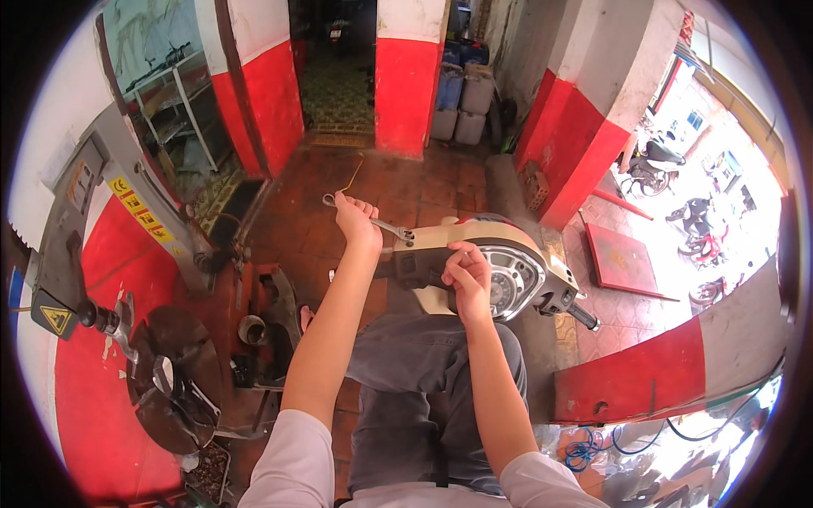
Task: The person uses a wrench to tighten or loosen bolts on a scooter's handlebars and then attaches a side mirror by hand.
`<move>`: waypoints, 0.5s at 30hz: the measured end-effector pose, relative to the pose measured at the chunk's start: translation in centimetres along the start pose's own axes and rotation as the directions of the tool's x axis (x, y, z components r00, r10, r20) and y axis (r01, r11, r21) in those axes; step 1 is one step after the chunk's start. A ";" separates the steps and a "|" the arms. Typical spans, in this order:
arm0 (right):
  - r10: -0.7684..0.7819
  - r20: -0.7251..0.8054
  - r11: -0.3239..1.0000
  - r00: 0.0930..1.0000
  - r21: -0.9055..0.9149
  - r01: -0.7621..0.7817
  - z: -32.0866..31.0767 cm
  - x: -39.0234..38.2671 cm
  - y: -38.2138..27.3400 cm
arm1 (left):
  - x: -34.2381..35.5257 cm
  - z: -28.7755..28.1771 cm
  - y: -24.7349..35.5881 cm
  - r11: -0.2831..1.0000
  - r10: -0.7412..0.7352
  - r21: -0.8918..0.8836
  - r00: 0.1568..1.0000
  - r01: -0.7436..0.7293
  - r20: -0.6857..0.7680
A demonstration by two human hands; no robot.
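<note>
While left hand (pixel 357 220) clenches wrench (pixel 390 228), right hand (pixel 470 278) half-curled at scooter handlebar cover (pixel 436 238); grasp unclear.

Red-and-white walls (pixel 409 97) border a reddish tiled floor (pixel 292 199) beside a bright opening (pixel 656 203).

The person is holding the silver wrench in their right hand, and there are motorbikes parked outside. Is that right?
Not quite: the head view shows the left hand holding the silver wrench, not the right. And yes, there are motorbikes parked outside.
</note>
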State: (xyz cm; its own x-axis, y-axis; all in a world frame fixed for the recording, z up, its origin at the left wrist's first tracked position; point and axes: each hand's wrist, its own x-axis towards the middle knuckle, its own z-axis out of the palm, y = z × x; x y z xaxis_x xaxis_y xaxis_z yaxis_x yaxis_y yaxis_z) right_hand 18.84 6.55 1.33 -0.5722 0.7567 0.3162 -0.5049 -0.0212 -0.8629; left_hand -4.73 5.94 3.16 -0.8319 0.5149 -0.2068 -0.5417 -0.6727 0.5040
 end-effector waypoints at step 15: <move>0.007 0.006 0.999 1.000 0.050 -0.007 0.3 0.0 0.2 | 4.4 -1.4 -1.8 0.961 -0.226 -0.177 0.971 0.211 -0.072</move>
State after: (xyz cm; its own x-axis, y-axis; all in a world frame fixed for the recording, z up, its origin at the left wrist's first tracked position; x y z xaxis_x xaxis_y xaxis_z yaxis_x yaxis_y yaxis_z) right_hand 18.55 6.33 1.26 -0.5796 0.7526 0.3124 -0.5324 -0.0595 -0.8444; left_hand -7.56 8.62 0.17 -0.6941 0.6141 -0.3756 -0.7176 -0.6320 0.2928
